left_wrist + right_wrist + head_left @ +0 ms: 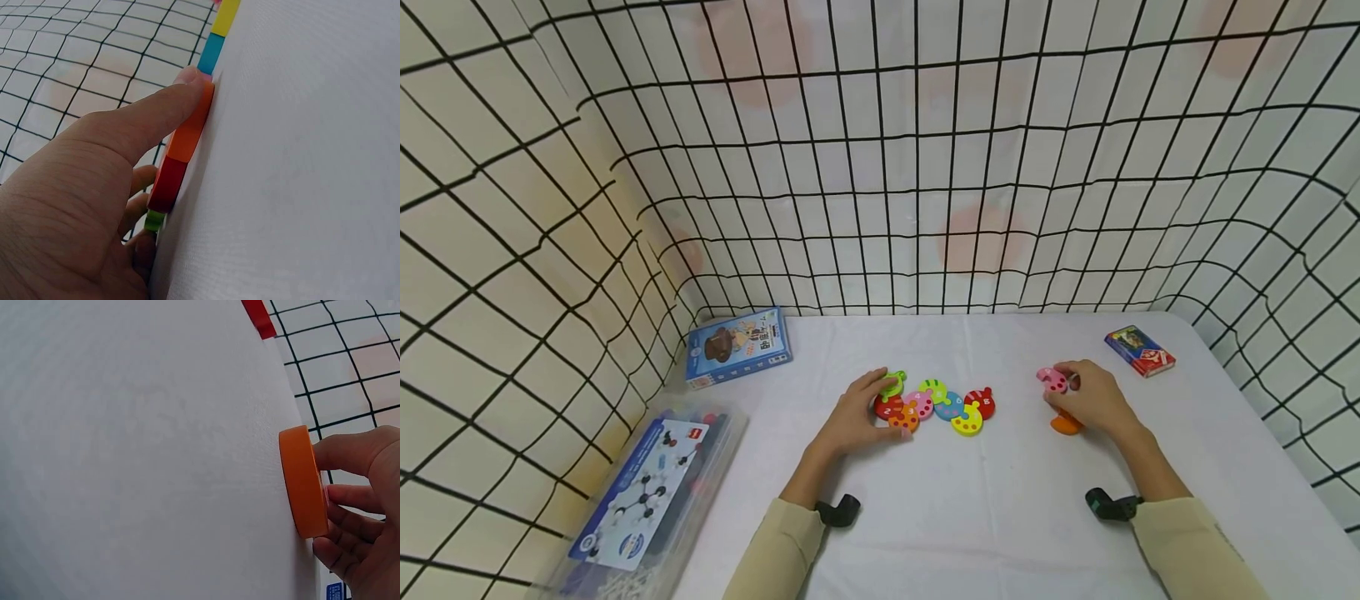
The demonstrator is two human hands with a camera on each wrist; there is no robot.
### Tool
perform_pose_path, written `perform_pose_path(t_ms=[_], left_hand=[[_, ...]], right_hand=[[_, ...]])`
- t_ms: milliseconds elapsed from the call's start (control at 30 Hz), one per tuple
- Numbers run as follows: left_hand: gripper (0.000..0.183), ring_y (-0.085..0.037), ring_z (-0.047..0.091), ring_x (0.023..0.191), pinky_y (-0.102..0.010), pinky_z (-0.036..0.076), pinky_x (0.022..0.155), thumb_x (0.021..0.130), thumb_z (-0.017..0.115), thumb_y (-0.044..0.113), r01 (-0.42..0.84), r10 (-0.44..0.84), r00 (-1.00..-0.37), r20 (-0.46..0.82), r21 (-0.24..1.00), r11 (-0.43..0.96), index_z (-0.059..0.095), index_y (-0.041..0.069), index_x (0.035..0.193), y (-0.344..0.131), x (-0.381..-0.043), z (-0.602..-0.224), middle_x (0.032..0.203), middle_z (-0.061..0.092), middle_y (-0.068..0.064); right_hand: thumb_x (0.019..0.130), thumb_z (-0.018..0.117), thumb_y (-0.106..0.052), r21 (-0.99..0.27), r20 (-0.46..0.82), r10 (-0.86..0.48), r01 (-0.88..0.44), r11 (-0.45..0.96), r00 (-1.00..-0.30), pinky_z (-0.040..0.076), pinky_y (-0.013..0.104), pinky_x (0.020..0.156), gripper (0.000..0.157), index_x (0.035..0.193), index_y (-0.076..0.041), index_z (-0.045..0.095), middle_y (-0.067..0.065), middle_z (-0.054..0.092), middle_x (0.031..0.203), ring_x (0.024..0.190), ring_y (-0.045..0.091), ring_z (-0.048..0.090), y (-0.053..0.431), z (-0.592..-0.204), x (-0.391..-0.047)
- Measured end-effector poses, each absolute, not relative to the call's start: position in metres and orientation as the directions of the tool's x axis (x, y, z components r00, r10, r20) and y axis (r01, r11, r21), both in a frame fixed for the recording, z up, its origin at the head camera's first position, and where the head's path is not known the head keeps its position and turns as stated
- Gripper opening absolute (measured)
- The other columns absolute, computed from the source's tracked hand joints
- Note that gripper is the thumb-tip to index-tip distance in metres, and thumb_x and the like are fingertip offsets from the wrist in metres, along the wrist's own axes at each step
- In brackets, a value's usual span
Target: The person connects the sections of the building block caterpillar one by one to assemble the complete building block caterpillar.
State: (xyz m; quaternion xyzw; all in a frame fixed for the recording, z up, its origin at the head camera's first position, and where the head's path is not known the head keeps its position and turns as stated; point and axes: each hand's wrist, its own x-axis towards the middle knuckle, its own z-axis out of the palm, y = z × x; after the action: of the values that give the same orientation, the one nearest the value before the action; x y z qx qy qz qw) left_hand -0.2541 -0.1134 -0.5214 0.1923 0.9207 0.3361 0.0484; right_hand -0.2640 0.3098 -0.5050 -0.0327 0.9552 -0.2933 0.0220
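Observation:
Flat, rounded puzzle pieces with numbers and dots form a joined, winding row on the white tabletop in the head view. My left hand grips the row's left end, thumb against the orange piece and fingers around the far side by the green piece and red piece. Pink, light green, blue, yellow and red pieces continue rightward. Farther right, my right hand pinches a pink piece. Close under its thumb lies another orange piece, partly hidden in the head view.
A blue picture box lies at the back left. In front of it, a clear plastic case holds a molecule-printed sheet. A small red and blue box sits at the back right. Black grid netting surrounds the table's back and sides.

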Motion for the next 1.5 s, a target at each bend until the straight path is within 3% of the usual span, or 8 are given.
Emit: perform_pose_path(t_ms=[233,567,967,1300,1500], left_hand=[[0.087,-0.025,0.028,0.157,-0.059,0.031,0.123,0.078,0.085,0.053,0.317,0.385,-0.922,0.037,0.641,0.699,0.05,0.027,0.153,-0.113,-0.254,-0.521,0.168,0.033,0.004],[0.087,-0.024,0.026,0.157,-0.06,0.029,0.124,0.078,0.084,0.054,0.325,0.387,-0.921,0.041,0.629,0.707,0.05,0.026,0.153,-0.113,-0.255,-0.523,0.168,0.033,0.004],[0.088,-0.024,0.027,0.157,-0.06,0.029,0.123,0.078,0.083,0.055,0.327,0.387,-0.921,0.043,0.625,0.709,0.049,0.027,0.154,-0.114,-0.257,-0.525,0.168,0.032,0.005],[0.088,-0.023,0.026,0.157,-0.059,0.03,0.124,0.078,0.083,0.056,0.328,0.388,-0.921,0.041,0.62,0.713,0.049,0.028,0.154,-0.114,-0.256,-0.526,0.168,0.032,0.005],[0.088,-0.024,0.027,0.157,-0.059,0.031,0.123,0.078,0.083,0.057,0.333,0.389,-0.92,0.052,0.626,0.705,0.05,0.027,0.153,-0.114,-0.257,-0.525,0.168,0.033,0.004]], right_hand=[[0.094,0.073,-0.031,-0.596,-0.009,-0.077,-0.056,0.801,-0.997,0.051,0.03,0.076,0.058,0.142,-0.002,0.055,0.02,0.064,0.114,0.102,0.032,0.056,0.308,-0.505,-0.262],[0.094,0.072,-0.023,-0.632,0.01,-0.072,-0.062,0.772,-0.997,0.055,0.025,0.069,0.046,0.136,-0.005,0.061,0.013,0.065,0.1,0.089,0.026,0.058,0.299,-0.496,-0.257],[0.094,0.074,-0.02,-0.637,0.031,-0.115,-0.109,0.764,-0.993,0.054,0.023,0.072,0.045,0.135,-0.007,0.063,0.011,0.066,0.1,0.09,0.025,0.058,0.278,-0.486,-0.255],[0.093,0.076,-0.017,-0.624,0.053,-0.14,-0.142,0.769,-0.989,0.056,0.034,0.081,0.045,0.135,-0.009,0.065,0.011,0.066,0.103,0.093,0.025,0.06,0.257,-0.487,-0.257],[0.093,0.076,-0.016,-0.617,0.059,-0.178,-0.176,0.767,-0.982,0.058,0.033,0.081,0.044,0.135,-0.011,0.066,0.012,0.067,0.11,0.095,0.025,0.06,0.245,-0.491,-0.259]])
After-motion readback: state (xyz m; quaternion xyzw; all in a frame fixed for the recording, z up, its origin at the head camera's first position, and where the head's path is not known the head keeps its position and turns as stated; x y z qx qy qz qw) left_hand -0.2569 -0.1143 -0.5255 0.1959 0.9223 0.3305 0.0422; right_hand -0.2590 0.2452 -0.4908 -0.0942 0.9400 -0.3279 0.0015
